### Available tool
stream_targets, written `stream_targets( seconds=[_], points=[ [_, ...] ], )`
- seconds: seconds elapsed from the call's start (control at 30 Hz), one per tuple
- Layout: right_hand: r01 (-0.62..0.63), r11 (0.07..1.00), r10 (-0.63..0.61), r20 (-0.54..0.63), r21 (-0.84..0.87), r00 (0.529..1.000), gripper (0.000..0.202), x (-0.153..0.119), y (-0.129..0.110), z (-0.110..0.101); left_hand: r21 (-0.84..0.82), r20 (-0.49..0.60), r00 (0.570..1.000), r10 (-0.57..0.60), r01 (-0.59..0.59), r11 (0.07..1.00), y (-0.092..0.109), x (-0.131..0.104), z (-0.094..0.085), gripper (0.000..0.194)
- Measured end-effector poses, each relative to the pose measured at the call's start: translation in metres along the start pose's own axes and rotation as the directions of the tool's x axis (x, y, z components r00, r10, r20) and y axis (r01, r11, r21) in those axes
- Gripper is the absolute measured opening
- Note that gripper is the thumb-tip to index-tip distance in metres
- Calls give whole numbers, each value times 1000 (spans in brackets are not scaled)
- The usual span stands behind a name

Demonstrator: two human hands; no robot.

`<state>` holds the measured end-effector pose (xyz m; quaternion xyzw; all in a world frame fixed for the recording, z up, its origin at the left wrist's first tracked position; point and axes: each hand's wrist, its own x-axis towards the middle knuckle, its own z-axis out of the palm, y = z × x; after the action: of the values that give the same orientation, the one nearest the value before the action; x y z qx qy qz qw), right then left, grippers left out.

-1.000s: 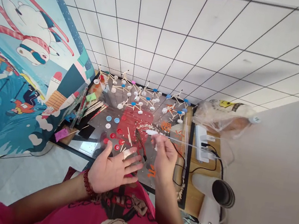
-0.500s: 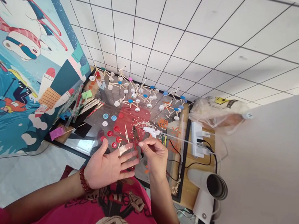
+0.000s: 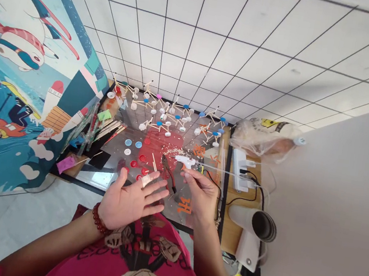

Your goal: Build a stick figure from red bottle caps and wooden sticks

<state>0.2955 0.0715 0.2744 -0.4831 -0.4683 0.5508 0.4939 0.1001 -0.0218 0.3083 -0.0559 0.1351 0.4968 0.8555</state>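
Observation:
My left hand (image 3: 131, 199) is held palm up with its fingers spread, nothing in it, and a pale bandage (image 3: 148, 179) wraps one finger. Thumb and fingertips of my right hand (image 3: 199, 191) are pinched together; whatever they hold, if anything, is too small to make out. Between and beyond the hands, red-handled pliers (image 3: 168, 175) lie on the table. A white glue gun (image 3: 185, 161) lies just past my right fingertips. Red bottle caps (image 3: 133, 164) and thin sticks (image 3: 155, 162) are near my left fingers, with blue caps (image 3: 138, 144) farther back.
Several stick-and-cap models (image 3: 159, 124) stand along the back of the table (image 3: 120, 135). At the left lie bundled sticks (image 3: 110, 130) and a pink packet (image 3: 66, 163). On the right are a power strip (image 3: 242, 170), cables, a plastic bag (image 3: 264, 139) and stacked cups (image 3: 263, 226).
My right hand has moved right, away from my left hand and the pliers, uncovering the pliers' handles and an orange cut-out on the table. My left hand has shifted slightly left, still spread.

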Motion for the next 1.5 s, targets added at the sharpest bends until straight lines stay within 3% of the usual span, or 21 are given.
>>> stream_targets(
  seconds=[0.07, 0.17, 0.37, 0.47, 0.6, 0.73, 0.87, 0.97, 1.07, 1.17, 1.27, 1.37, 1.5],
  points=[
    [12, 999, -12, 6, -47, 1000, 10, -2, -5, 0, 5, -9, 1000, 3, -3, 1000, 5, 1, 1, 87],
    [89, 983, -67, 139, -160, 988, 10, -10, -16, 9, 15, 1, 1000, -11, 11, 1000, 7, 3, 5, 84],
    [209, 966, -156, 305, -152, 939, 14, -23, -29, 31, 18, -10, 1000, 21, -21, 1000, 7, 1, 11, 81],
    [247, 956, -169, 390, -160, 905, 18, -30, -24, 35, 34, -49, 994, 96, -94, 995, 17, -4, 10, 85],
    [211, 955, -80, 506, -208, 859, 26, -44, -5, 36, 79, -75, 967, 244, -238, 968, 38, -14, -1, 81],
    [197, 941, -41, 483, -277, 875, 22, -48, 10, 27, 148, -106, 925, 365, -349, 925, 53, -25, -8, 79],
    [171, 924, -36, 365, -343, 930, 15, -38, 20, 7, 221, -178, 868, 464, -424, 878, 59, -33, 2, 83],
    [115, 920, -10, 272, -375, 962, 11, -31, 26, -8, 249, -202, 849, 488, -437, 864, 61, -34, 11, 82],
    [42, 920, 42, 204, -389, 978, 23, -29, 32, -14, 249, -202, 854, 480, -429, 868, 61, -32, 12, 81],
    [37, 919, 70, 255, -394, 965, 38, -31, 38, -9, 217, -177, 876, 448, -410, 886, 58, -28, 6, 82],
    [152, 906, -6, 345, -396, 938, 20, -34, 44, -1, 165, -141, 909, 393, -370, 915, 54, -24, -5, 80],
    [213, 905, -53, 399, -368, 916, 38, -36, 43, 7, 114, -126, 936, 328, -315, 942, 46, -20, -10, 77],
    [249, 916, -134, 345, -315, 929, 18, -34, 18, 17, 62, -113, 983, 142, -136, 989, 29, -14, -6, 86]
  ],
)
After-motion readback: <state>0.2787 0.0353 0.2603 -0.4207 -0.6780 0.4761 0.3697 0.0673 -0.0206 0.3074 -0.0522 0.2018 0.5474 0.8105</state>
